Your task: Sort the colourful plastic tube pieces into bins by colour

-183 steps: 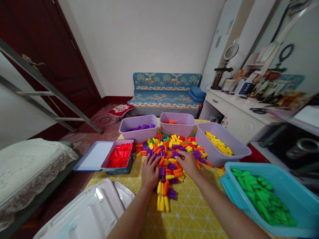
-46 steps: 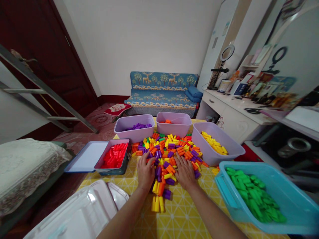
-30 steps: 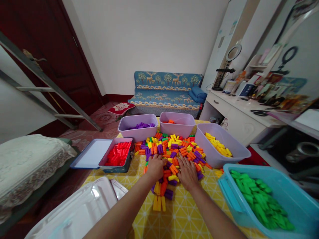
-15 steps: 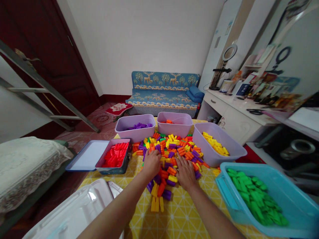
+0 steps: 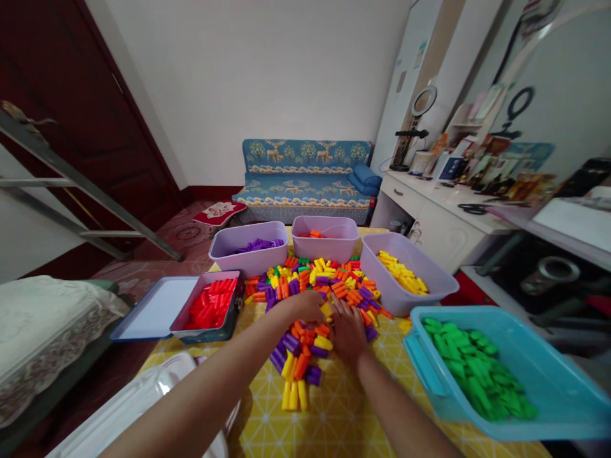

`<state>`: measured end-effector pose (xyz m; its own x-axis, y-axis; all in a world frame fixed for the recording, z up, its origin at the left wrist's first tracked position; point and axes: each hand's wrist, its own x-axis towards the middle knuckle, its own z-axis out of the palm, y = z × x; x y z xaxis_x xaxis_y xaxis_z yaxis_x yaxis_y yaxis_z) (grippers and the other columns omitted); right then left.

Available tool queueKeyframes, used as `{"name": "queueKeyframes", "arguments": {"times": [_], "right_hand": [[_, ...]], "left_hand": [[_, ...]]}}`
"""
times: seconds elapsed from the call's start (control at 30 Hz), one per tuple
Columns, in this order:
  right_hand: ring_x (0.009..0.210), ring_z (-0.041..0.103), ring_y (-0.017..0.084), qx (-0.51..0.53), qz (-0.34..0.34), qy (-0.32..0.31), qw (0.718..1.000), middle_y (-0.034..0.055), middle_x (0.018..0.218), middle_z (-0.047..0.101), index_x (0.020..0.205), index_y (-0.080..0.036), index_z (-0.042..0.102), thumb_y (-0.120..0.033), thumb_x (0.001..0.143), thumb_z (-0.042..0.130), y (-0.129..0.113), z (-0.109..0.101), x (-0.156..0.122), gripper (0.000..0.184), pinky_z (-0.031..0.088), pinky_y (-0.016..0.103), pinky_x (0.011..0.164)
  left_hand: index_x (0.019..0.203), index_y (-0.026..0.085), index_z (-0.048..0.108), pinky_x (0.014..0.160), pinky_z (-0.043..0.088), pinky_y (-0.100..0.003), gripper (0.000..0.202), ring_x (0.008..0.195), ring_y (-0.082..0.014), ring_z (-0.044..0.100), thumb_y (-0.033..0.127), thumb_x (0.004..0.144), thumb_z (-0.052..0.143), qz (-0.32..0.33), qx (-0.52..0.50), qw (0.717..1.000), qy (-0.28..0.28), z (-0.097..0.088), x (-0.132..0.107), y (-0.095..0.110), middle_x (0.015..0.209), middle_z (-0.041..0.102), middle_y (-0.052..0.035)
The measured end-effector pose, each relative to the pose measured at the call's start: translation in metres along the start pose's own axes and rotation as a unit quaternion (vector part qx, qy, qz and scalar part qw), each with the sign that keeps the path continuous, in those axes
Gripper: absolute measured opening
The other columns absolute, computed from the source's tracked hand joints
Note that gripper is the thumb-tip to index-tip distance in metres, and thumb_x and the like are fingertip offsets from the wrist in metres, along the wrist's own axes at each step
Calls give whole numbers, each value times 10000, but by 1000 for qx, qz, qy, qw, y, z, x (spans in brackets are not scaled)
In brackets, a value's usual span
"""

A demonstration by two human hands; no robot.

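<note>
A heap of small plastic building blocks (image 5: 344, 280) in orange, yellow, purple, green and red lies on the table. Over its middle, my left hand (image 5: 308, 307) is closed with the fingertips turned down; what they hold is hidden. A yellow block (image 5: 326, 310) shows at its fingertips, between the two hands. My right hand (image 5: 348, 327) rests on the heap's near right side, its fingers stretched out among the blocks. Purple blocks (image 5: 291, 343) and several yellow blocks (image 5: 294, 395) trail toward me below the left hand.
Lilac bins hold purple (image 5: 248, 261), orange (image 5: 325, 250) and yellow blocks (image 5: 415, 302). A turquoise bin (image 5: 429, 381) with green blocks stands right; an open tin (image 5: 205, 334) with red blocks stands left. A white lid (image 5: 138, 394) lies near left on the yellow tablecloth (image 5: 281, 439).
My left hand has moved right across the heap, close to my right hand. My right hand stays on the heap, its fingers closer to the left hand. The whole view has shifted slightly.
</note>
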<state>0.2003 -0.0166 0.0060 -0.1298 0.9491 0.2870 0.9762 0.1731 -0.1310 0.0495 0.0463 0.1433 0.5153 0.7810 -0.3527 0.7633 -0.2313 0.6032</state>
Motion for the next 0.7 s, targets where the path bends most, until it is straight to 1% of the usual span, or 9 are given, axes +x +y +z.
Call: {"name": "queueKeyframes", "arguments": {"times": [0.07,0.17,0.27,0.3,0.37,0.47,0.53,0.6,0.7], "right_hand": [[1350,389,264,-3,3,0,1000,125,1479,447,1337,-182,521,-339,922,455,0,1,0,449,243,441,1102],[1363,373,253,-7,7,9,1000,96,1521,390,1376,-200,485,-333,925,443,1,3,0,472,228,440,1114],[1373,358,242,-9,8,11,1000,82,1536,366,1394,-208,469,-319,928,425,1,4,-1,481,217,444,1121],[1372,359,240,-7,7,9,1000,84,1530,377,1392,-205,472,-317,926,426,1,3,-1,481,218,442,1120],[1370,360,241,2,6,8,1000,81,1525,386,1393,-209,473,-321,925,429,1,2,0,483,229,440,1113],[1362,368,248,13,6,9,1000,74,1533,374,1399,-215,466,-343,931,426,1,0,0,486,247,444,1097],[1359,371,252,10,7,9,1000,79,1536,369,1391,-208,475,-341,931,425,1,-1,0,481,244,450,1097],[1361,366,254,4,3,9,1000,85,1539,361,1383,-203,483,-328,924,432,0,-1,0,478,237,452,1102],[1369,354,252,-5,-1,10,1000,89,1540,357,1390,-204,475,-308,916,437,0,-1,-1,487,234,454,1103]], "left_hand": [[681,132,675,637,500,-249,49,624,-168,631,137,636,694,39,-22,999,15,-9,14,33,595,670,-26],[1157,162,628,811,518,-278,351,916,-173,666,301,843,557,115,-95,986,79,-25,35,81,1038,719,-77],[1429,178,376,950,489,-339,617,1172,-205,590,335,863,563,274,-334,877,209,-32,45,93,1407,517,-144],[1464,195,315,982,475,-360,667,1220,-212,562,324,859,567,297,-368,848,239,-31,44,85,1455,464,-145],[1472,210,302,1033,446,-410,689,1260,-230,530,275,842,571,273,-337,846,310,-21,37,48,1441,480,-138],[1360,181,475,1133,340,-462,558,1315,-265,462,206,809,564,138,-177,864,450,4,16,-36,1381,525,-134],[1327,177,502,1136,336,-483,519,1314,-282,454,193,810,544,23,-103,860,499,19,1,-89,1351,534,-139],[1321,149,501,1120,357,-486,518,1293,-298,469,193,807,544,-51,-47,864,499,28,-10,-127,1332,531,-161],[1317,148,500,1114,366,-477,501,1303,-302,458,227,824,543,-88,8,870,484,29,-12,-151,1349,508,-166]]}}
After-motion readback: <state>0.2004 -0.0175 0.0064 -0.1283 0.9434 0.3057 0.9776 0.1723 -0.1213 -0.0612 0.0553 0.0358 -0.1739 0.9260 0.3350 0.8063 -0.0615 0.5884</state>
